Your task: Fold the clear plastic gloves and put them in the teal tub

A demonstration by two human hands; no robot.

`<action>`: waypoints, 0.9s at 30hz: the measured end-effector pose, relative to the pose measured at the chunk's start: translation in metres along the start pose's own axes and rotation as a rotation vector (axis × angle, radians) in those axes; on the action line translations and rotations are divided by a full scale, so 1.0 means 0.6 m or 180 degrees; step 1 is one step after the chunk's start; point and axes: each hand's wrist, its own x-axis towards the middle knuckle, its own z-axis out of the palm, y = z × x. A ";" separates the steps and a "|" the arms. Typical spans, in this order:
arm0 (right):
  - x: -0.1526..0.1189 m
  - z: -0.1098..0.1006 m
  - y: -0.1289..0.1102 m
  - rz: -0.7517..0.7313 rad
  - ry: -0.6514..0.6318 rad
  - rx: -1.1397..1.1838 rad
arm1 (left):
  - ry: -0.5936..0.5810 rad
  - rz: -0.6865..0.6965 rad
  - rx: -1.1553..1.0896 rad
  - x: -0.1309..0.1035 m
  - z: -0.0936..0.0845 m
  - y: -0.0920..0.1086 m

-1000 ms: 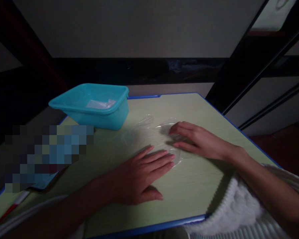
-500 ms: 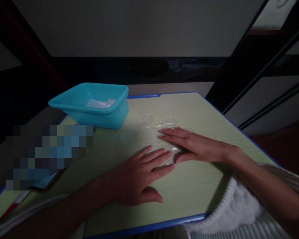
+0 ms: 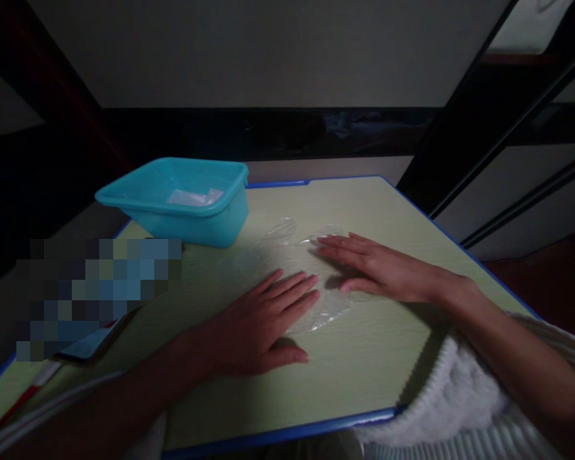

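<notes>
Clear plastic makes the glove (image 3: 287, 252), lying flat on the counter (image 3: 345, 383) in the head view. The left hand (image 3: 263, 326) is spread partly over it, its grip wide open, holding nothing. The right hand (image 3: 378, 265), over the right side, has an open grip, also with nothing. The glove looks light, floppy, slippery and easy to rip, so its near edge seems best for gentle pinching.

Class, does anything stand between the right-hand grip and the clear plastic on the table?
Nothing visible does: the right-hand grip partly overlaps the clear plastic, though contact is unclear. The left-hand grip covers part of its near side; the blue basin stands off left.
</notes>
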 end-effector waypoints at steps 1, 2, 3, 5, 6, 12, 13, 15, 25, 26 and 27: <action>-0.001 0.001 0.001 0.0041 0.0005 -0.0048 | -0.0023 0.0005 0.0018 0.000 0.000 0.000; -0.002 0.001 0.003 0.0071 0.0004 -0.0092 | -0.0055 0.0006 0.0040 0.000 -0.001 0.001; -0.003 0.002 0.004 0.0092 0.0001 -0.0134 | -0.0092 0.0008 0.0058 0.000 -0.001 0.002; -0.004 0.005 0.006 0.0116 0.0006 -0.0202 | -0.0149 0.0015 0.0073 0.000 -0.002 0.004; -0.004 0.006 0.007 0.0130 0.0008 -0.0231 | -0.0154 0.0027 0.0066 -0.001 -0.002 0.005; -0.005 0.006 0.011 0.0274 0.0044 -0.0380 | -0.0154 0.0092 0.0001 -0.002 0.003 0.018; -0.005 0.006 0.011 0.0297 0.0064 -0.0401 | -0.0139 0.0084 -0.0031 -0.002 0.004 0.022; -0.006 0.006 0.013 0.0319 0.0083 -0.0443 | -0.0098 0.0060 -0.0095 0.000 0.005 0.031; -0.012 0.009 0.031 0.0510 0.0051 -0.0827 | -0.0146 -0.0075 -0.0343 0.001 0.004 0.063; -0.012 0.009 0.032 0.0540 0.0048 -0.0855 | -0.0172 -0.0067 -0.0339 0.000 0.004 0.064; -0.012 0.008 0.033 0.0569 0.0041 -0.0878 | -0.0175 -0.0036 -0.0331 0.000 0.004 0.065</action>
